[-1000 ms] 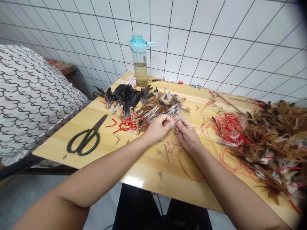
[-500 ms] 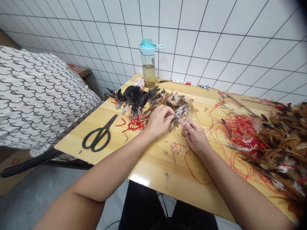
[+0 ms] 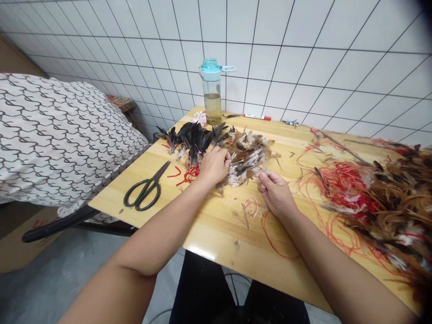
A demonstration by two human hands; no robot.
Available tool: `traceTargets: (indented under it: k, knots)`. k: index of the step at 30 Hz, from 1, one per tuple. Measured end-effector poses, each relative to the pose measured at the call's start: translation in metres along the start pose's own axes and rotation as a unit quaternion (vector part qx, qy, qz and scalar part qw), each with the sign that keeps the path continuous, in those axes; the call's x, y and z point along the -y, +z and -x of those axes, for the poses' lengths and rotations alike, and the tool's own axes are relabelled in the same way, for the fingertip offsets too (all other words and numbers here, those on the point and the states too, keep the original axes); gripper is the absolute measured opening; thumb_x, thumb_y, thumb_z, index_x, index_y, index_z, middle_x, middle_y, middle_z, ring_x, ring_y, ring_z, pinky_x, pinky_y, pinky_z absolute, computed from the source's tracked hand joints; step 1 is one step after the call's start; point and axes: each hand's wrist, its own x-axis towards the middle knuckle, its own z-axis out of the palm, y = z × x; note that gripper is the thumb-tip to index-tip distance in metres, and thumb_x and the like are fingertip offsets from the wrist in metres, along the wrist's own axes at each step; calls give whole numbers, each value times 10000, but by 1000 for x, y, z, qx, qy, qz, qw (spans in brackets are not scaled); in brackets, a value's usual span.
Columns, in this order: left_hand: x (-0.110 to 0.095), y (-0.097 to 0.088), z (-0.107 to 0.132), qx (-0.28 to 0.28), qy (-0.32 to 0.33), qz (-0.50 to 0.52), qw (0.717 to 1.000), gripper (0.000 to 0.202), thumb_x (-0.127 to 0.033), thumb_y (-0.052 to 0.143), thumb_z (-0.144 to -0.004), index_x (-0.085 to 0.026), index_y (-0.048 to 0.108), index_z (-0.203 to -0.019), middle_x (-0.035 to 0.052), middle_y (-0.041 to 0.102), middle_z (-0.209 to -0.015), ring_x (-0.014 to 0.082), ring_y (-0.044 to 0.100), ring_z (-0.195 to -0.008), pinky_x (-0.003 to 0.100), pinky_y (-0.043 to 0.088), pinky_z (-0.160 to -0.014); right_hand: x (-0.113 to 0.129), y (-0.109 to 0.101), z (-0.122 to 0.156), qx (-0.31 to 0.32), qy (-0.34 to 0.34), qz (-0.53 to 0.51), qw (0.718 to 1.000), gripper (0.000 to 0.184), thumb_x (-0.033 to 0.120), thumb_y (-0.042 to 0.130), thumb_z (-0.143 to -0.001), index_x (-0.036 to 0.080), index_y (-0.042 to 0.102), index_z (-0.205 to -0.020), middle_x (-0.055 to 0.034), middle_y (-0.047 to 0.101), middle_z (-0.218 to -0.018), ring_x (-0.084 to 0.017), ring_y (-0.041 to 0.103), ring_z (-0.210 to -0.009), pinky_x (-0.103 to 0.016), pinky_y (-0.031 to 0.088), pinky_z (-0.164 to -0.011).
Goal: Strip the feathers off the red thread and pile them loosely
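Observation:
My left hand rests at the near side of the feather pile, its fingers curled inward; what they hold, if anything, is hidden. Brown and pale feathers lie just right of it, and black feathers to its left. Short red cords are by its wrist. My right hand is closed in a pinch at the pile's right edge, with a wispy pale bit of feather at the fingertips. Below, between the hands, lies a small tangle of red and white thread.
Black-handled scissors lie at the left of the wooden table. A bottle and a red-and-white marker stand along the tiled wall. Red string and a large brown feather heap cover the right side.
My left hand has moved left, away from the pale feathers, towards the black ones, its fingers more curled. My right hand stays pinched in about the same place. The view has shifted slightly.

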Motion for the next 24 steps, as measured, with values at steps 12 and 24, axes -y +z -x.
traceTargets:
  k: [12,24]
  knots:
    - [3,3,-3,15,6,1,1000,97,-241,568,-834,-188,640,-875,94,630,-945,261,545,-982,428,391,-939,-6,-4,1,15,-23,86,996,301,499,747,-693,212,661,-726,43,459,-579,-88,348,-532,-263,247,-524]
    - [-20,-19,5,-36,146,102,983,102,-198,522,-856,-187,623,-865,39,658,-934,188,542,-938,343,387,-901,-5,-5,2,5,-40,100,994,324,524,695,-749,204,645,-738,45,439,-563,-85,332,-513,-255,231,-504]
